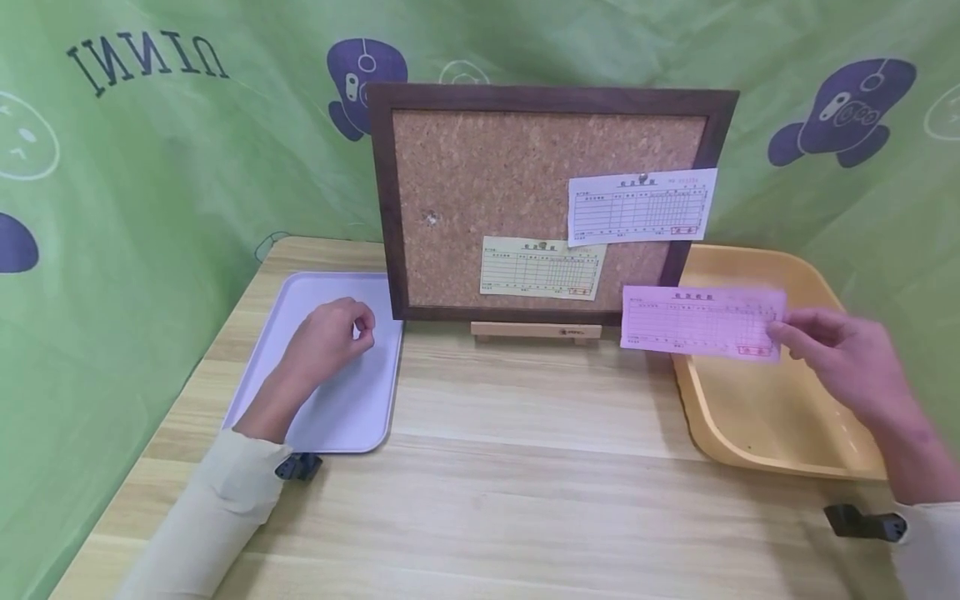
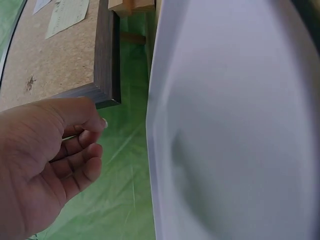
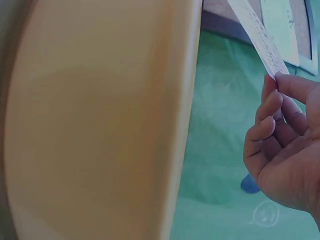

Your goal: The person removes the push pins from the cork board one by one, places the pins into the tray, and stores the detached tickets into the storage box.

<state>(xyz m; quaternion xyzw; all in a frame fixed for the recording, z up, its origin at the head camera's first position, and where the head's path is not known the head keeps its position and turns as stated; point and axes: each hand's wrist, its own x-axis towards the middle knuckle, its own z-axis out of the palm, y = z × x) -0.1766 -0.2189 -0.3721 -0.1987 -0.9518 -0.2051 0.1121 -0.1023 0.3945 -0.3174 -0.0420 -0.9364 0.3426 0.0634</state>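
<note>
My right hand point(image 1: 855, 358) pinches the right end of a pink receipt slip point(image 1: 697, 323) between thumb and fingers. The slip hangs in front of the corkboard's lower right corner and overlaps an orange-yellow bin point(image 1: 750, 450). Over a pale lavender tray point(image 1: 330, 429), my left hand point(image 1: 326, 337) has thumb and index finger brought together, and a small whitish thing point(image 2: 105, 122) shows at the fingertips. What it is, I cannot tell. On the dark-framed corkboard point(image 1: 480, 167) hang a white receipt slip point(image 1: 637, 212) and a yellow-green one point(image 1: 540, 271), each pinned at its top.
The corkboard leans on a small wooden stand point(image 1: 536, 331) on a light wood table point(image 1: 525, 467). A damaged spot point(image 1: 431, 218) marks its left side. Green printed cloth point(image 1: 187, 167) hangs behind. The tray lies left of the board, the bin right.
</note>
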